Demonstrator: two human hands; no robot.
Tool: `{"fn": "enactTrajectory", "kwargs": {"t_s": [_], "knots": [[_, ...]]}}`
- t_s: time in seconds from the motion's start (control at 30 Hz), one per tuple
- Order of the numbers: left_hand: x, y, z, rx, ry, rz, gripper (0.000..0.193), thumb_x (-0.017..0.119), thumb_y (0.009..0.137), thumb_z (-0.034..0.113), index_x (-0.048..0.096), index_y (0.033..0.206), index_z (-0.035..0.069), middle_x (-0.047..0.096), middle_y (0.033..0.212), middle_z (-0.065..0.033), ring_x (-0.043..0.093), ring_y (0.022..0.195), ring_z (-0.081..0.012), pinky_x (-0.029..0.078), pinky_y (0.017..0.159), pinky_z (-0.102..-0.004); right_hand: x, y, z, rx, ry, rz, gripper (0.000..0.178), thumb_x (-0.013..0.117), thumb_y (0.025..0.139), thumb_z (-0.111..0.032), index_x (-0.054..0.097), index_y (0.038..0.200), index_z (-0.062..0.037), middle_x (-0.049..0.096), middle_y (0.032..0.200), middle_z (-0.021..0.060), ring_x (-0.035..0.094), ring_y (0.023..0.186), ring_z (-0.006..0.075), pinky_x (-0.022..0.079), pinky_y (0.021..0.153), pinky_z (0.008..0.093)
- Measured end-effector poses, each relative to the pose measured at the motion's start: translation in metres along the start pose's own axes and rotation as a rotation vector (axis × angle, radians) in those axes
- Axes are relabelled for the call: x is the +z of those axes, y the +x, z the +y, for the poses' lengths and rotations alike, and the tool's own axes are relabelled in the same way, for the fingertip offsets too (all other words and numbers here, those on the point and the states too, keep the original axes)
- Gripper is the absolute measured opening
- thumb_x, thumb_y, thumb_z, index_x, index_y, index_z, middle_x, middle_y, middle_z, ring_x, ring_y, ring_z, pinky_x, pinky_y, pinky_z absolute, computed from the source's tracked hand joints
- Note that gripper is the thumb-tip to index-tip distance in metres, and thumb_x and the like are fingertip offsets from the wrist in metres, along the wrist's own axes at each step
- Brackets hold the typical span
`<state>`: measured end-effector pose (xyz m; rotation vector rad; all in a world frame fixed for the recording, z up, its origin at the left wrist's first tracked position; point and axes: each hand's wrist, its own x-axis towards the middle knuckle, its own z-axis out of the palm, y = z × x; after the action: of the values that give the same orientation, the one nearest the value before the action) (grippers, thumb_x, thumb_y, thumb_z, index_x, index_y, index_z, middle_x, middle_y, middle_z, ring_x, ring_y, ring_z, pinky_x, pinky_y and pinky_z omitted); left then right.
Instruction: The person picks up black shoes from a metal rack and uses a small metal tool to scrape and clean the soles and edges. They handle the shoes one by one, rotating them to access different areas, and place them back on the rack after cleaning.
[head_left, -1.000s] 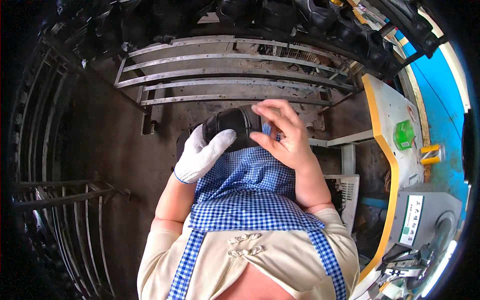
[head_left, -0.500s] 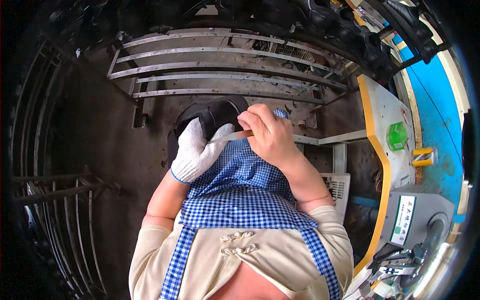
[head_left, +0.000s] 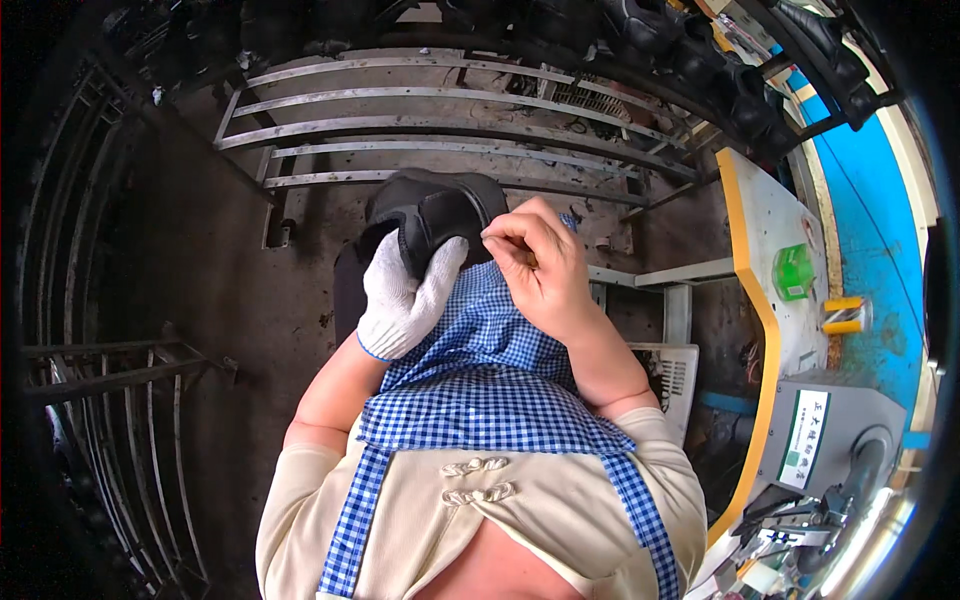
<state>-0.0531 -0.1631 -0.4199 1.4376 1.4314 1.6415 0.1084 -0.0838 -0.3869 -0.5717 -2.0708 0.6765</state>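
Observation:
A black shoe (head_left: 432, 208) is held up over my lap, its padded dark side toward me. My left hand (head_left: 405, 300), in a white knit glove with a blue cuff edge, is closed on the near part of the shoe, thumb on its right side. Close to the shoe's right edge, my bare right hand (head_left: 545, 265) has thumb and fingertips pinched together. What lies in that pinch is too small to make out. No blade shows there now; any tool in the palm is hidden by the fingers.
A metal bar rack (head_left: 400, 128) stands ahead, with black shoes (head_left: 640, 30) hanging above. Another metal rack (head_left: 130, 400) is at left. On my right is a yellow-edged white table (head_left: 750, 240) bearing a green container (head_left: 793, 272), a yellow-banded roll (head_left: 846, 316) and a grey machine (head_left: 840, 430).
The knife-like blade seen across the left glove has gone from sight. My left hand has raised the shoe and turned it. The right hand now pinches at its edge.

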Motion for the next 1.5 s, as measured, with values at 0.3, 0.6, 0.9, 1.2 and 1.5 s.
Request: {"fn": "enactTrajectory", "kwargs": {"t_s": [0.3, 0.6, 0.9, 1.2, 1.5], "knots": [[-0.03, 0.032, 0.022, -0.112, -0.438, 0.393, 0.031, 0.06, 0.099, 0.02, 0.063, 0.122, 0.001, 0.066, 0.118, -0.0092, 0.062, 0.107, -0.0172, 0.049, 0.096, -0.035, 0.048, -0.072, 0.046, 0.421, 0.192, -0.583, 0.014, 0.072, 0.09, -0.012, 0.068, 0.1, -0.0032, 0.069, 0.095, 0.0119, 0.069, 0.084, 0.0264, 0.054, 0.074, 0.0338], [-0.028, 0.026, 0.022, -0.285, -0.697, 0.306, 0.038, 0.067, 0.096, 0.024, 0.059, 0.128, 0.004, 0.065, 0.119, -0.0082, 0.063, 0.108, -0.0193, 0.051, 0.094, -0.0342, 0.008, -0.021, 0.063, 0.659, 0.724, 0.005, 0.022, 0.067, 0.097, -0.021, 0.073, 0.095, 0.0, 0.065, 0.067, 0.0032, 0.049, 0.048, 0.0032, 0.035, 0.045, 0.0193], [-0.016, 0.024, 0.021, 0.183, 0.436, -0.385, 0.027, 0.071, 0.086, 0.016, 0.068, 0.111, 0.006, 0.069, 0.108, -0.0106, 0.069, 0.094, -0.0281, 0.057, 0.078, -0.0364, 0.004, -0.03, 0.071, 0.726, 0.99, -0.202, 0.065, 0.06, 0.096, -0.053, 0.051, 0.136, -0.0033, 0.069, 0.107, 0.0078, 0.063, 0.064, 0.0084, 0.035, 0.044, 0.0195], [-0.062, 0.017, 0.037, 0.21, 0.084, -0.657, 0.038, 0.075, 0.085, 0.021, 0.067, 0.115, -0.001, 0.071, 0.099, -0.0146, 0.069, 0.091, -0.0325, 0.055, 0.079, -0.0392, 0.028, -0.082, 0.101, 0.97, 1.32, -0.005, 0.07, 0.06, 0.092, -0.046, 0.045, 0.144, -0.0018, 0.06, 0.134, 0.0138, 0.062, 0.118, 0.0227, 0.054, 0.095, 0.0344], [-0.061, 0.021, 0.016, -0.295, -0.756, 0.292, 0.073, 0.076, 0.082, 0.011, 0.04, 0.145, 0.002, 0.052, 0.14, -0.0137, 0.049, 0.131, -0.025, 0.038, 0.113, -0.0385, 0.037, -0.113, 0.108, 0.871, 1.532, -0.18, 0.068, 0.038, 0.103, -0.05, 0.036, 0.151, -0.0016, 0.046, 0.148, 0.02, 0.05, 0.134, 0.0305, 0.04, 0.114, 0.0422]]}}
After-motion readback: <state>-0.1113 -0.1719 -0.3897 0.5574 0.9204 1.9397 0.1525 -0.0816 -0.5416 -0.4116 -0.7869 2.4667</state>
